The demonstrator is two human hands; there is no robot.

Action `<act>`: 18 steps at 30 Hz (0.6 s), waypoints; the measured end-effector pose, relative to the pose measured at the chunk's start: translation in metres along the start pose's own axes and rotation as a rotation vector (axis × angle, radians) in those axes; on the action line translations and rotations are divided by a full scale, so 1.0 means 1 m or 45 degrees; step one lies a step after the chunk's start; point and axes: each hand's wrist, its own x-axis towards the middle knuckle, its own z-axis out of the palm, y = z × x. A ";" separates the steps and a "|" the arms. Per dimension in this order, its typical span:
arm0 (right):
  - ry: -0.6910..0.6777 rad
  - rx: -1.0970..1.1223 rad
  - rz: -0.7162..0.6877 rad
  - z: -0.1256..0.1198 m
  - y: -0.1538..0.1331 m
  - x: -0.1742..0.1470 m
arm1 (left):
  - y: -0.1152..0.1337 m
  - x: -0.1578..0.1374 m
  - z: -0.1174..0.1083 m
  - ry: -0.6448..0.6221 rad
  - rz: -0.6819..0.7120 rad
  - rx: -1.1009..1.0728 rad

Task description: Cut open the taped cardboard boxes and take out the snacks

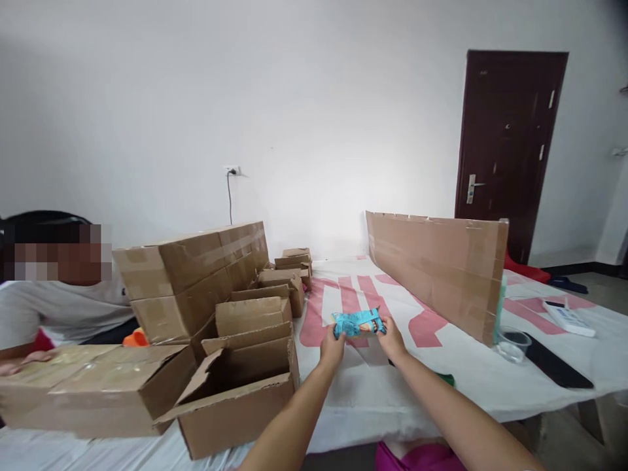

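Observation:
A blue snack packet [359, 322] is stretched lengthwise between my two hands, a little above the table. My left hand [333, 341] grips its left end with fingers closed. At its other end, my right hand [391, 335] pinches the corner. The packet has printed pictures and a seam on the side I see. Below my right forearm a green thing [445, 379] and a small dark thing lie on the cloth, mostly hidden by the arm.
Open cardboard boxes [240, 418] stand in a row to my left, beside taller taped boxes [196, 275]. A cardboard panel [436, 268] stands upright on the right. Past it lie a clear plastic cup [513, 340] and a black phone-like slab [554, 360]. Another person [63, 307] sits at far left.

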 end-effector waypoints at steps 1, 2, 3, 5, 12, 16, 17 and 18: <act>0.003 0.020 -0.011 0.000 0.002 -0.006 | -0.002 -0.007 0.000 -0.001 0.033 0.029; 0.004 0.040 -0.026 -0.001 0.004 -0.014 | -0.005 -0.016 -0.001 -0.007 0.074 0.054; 0.000 0.059 -0.043 -0.003 0.007 -0.023 | -0.008 -0.026 -0.002 -0.016 0.120 0.074; -0.017 0.095 -0.075 -0.010 0.012 -0.043 | -0.013 -0.049 -0.006 -0.053 0.211 0.104; -0.356 0.297 -0.192 -0.048 0.035 -0.105 | -0.025 -0.127 -0.045 -0.215 0.339 0.169; -0.592 0.185 -0.387 -0.050 0.041 -0.118 | -0.043 -0.149 -0.062 -0.213 0.368 0.212; -0.650 0.151 -0.409 -0.048 0.041 -0.120 | -0.052 -0.153 -0.066 -0.208 0.369 0.220; -0.700 0.122 -0.417 -0.045 0.041 -0.120 | -0.061 -0.157 -0.070 -0.192 0.361 0.223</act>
